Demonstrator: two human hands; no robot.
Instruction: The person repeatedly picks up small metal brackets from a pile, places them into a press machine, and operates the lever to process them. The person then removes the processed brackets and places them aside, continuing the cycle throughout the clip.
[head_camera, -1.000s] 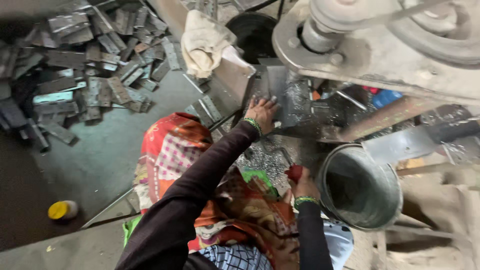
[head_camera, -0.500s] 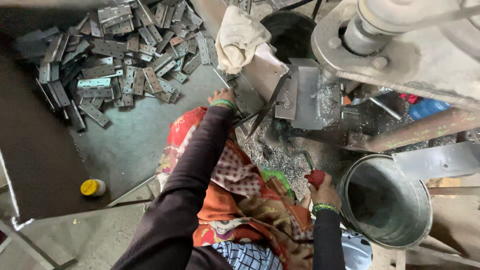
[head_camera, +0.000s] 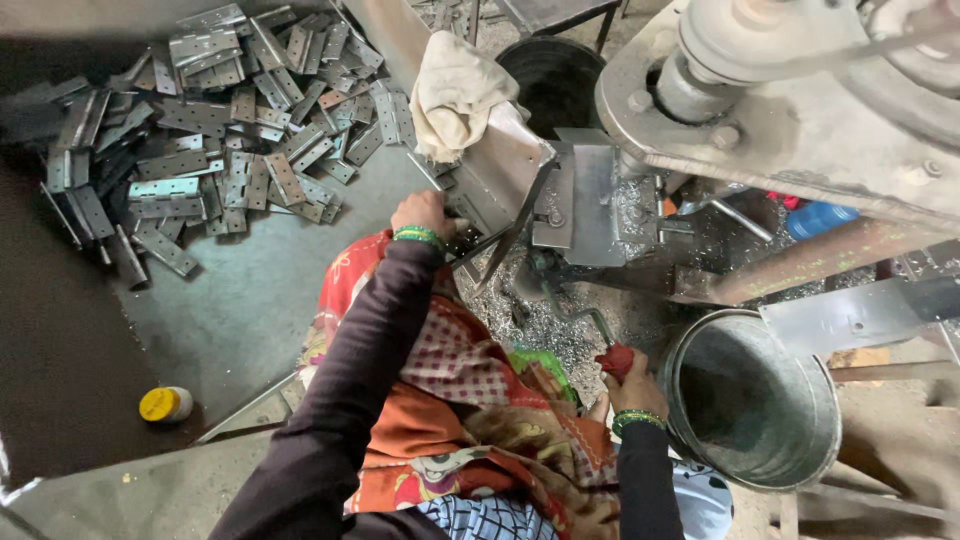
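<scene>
My left hand (head_camera: 424, 212), in a dark sleeve with a green bangle, reaches to the left side of the grey metal machine block (head_camera: 590, 205). It rests against thin metal pieces there, and its fingers are hidden. My right hand (head_camera: 632, 388) is closed around the red-wrapped handle (head_camera: 615, 358) of a bent lever below the machine. Metal shavings (head_camera: 545, 325) cover the surface between my hands. A patterned orange and red cloth (head_camera: 470, 420) lies over my lap.
A big heap of grey metal hinge plates (head_camera: 220, 130) lies on the floor at upper left. A cream rag (head_camera: 455, 90) hangs on the machine. A steel bucket (head_camera: 800, 440) stands at right and a black tub (head_camera: 555, 80) behind. A yellow-capped jar (head_camera: 165, 403) sits lower left.
My left hand has drawn back from the front of the machine block to its left side. My right hand has stayed on the red handle. The view has shifted.
</scene>
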